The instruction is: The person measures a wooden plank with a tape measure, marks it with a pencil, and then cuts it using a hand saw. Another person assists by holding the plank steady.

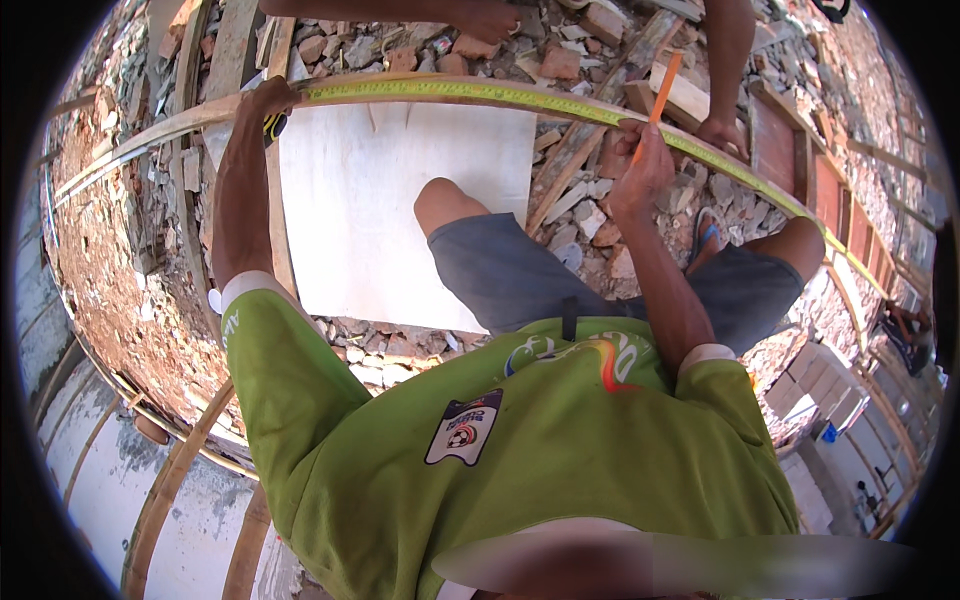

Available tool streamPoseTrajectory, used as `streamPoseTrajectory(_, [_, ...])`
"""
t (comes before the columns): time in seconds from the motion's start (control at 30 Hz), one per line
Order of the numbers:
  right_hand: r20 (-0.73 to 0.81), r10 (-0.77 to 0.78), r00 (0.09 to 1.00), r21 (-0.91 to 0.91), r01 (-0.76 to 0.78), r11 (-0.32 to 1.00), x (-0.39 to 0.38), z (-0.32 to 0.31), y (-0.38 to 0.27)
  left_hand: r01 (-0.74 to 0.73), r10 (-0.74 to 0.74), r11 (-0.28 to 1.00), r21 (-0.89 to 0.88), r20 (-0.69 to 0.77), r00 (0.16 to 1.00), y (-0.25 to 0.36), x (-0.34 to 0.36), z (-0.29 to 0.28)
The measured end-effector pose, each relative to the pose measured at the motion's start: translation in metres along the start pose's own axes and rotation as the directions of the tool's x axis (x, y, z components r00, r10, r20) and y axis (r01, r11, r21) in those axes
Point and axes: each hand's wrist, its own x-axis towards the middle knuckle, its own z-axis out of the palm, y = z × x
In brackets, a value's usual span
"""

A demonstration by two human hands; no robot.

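Observation:
A yellow tape measure blade (450,92) stretches along a long, narrow wooden strip (215,110), curving away to the far right. My left hand (268,97) is closed at the blade's left end, over the strip. Below that hand shows part of a yellow-and-black tape case (274,127). My right hand (643,165) pinches an orange pencil (667,85), its long end pointing up, right beside the blade. A white board (360,210) lies beneath the strip, between my left arm and my knee.
Another person's hand (722,137) rests near the blade, right of my right hand; another hand (488,18) shows at the top. Broken bricks and rubble (590,225) cover the ground. Wooden beams (185,90) lie at left, a reddish panel (775,150) at right.

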Motion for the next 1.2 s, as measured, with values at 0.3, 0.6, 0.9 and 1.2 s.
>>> streamPoseTrajectory(0.3, [0.13,0.083,0.988,0.149,-0.102,0.984,0.012,0.057,0.028,-0.034,0.034,0.999,0.0,0.013,0.999,-0.001,0.0,-0.003])
streamPoseTrajectory(0.6, [0.462,0.103,0.881,-0.035,-0.098,0.995,-0.002,0.126,0.04,0.091,-0.086,0.993,-0.071,0.065,0.994,-0.001,-0.024,-0.018])
streamPoseTrajectory(0.9, [0.656,0.056,0.752,-0.174,0.079,0.982,-0.015,0.157,0.075,0.188,-0.184,0.981,0.043,-0.087,0.979,-0.105,-0.023,-0.049])
streamPoseTrajectory(1.2, [0.822,-0.05,0.567,-0.167,0.325,0.931,-0.02,0.213,0.074,0.199,-0.194,0.98,0.008,-0.194,0.962,-0.174,0.005,-0.052])
